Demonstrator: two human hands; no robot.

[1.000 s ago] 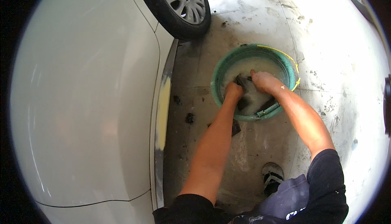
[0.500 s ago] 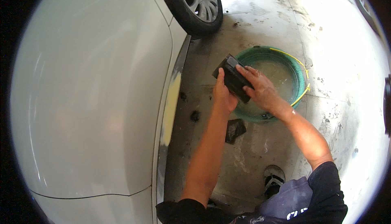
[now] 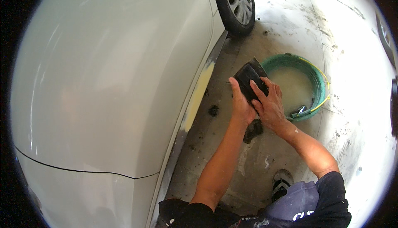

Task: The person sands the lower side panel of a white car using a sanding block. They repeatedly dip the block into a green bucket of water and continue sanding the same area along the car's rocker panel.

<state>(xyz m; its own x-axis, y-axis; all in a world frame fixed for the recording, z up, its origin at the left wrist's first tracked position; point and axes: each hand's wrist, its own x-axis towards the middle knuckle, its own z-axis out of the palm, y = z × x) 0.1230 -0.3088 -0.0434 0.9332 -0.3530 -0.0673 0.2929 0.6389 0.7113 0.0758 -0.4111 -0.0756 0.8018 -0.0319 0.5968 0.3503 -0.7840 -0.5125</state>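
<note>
Both my hands hold a black sanding block (image 3: 247, 83) over the floor, beside the green tub. A dark sheet, seemingly sandpaper (image 3: 258, 67), sticks out along the block's far right side. My left hand (image 3: 243, 107) grips from below and the left, its thumb up along the edge; its other fingers are hidden. My right hand (image 3: 272, 107) is closed on the right side, fingers laid across the top face. To the left, a pale car's lower sill carries a yellow filler patch (image 3: 200, 95), apart from my hands.
The green tub (image 3: 321, 88) holds cloudy water and has a yellow cord (image 3: 328, 83) at its rim; a dark shiny item (image 3: 302, 109) lies at its near edge. The pale car body (image 3: 103, 91) and wheel (image 3: 239, 4) stand left. A black sheet (image 3: 253, 132) lies on the floor near my shoe (image 3: 282, 182).
The view has swung, so the car and tub appear farther right. My right fingers have shifted lower across the block, and the dark sheet now shows beyond its far right side.
</note>
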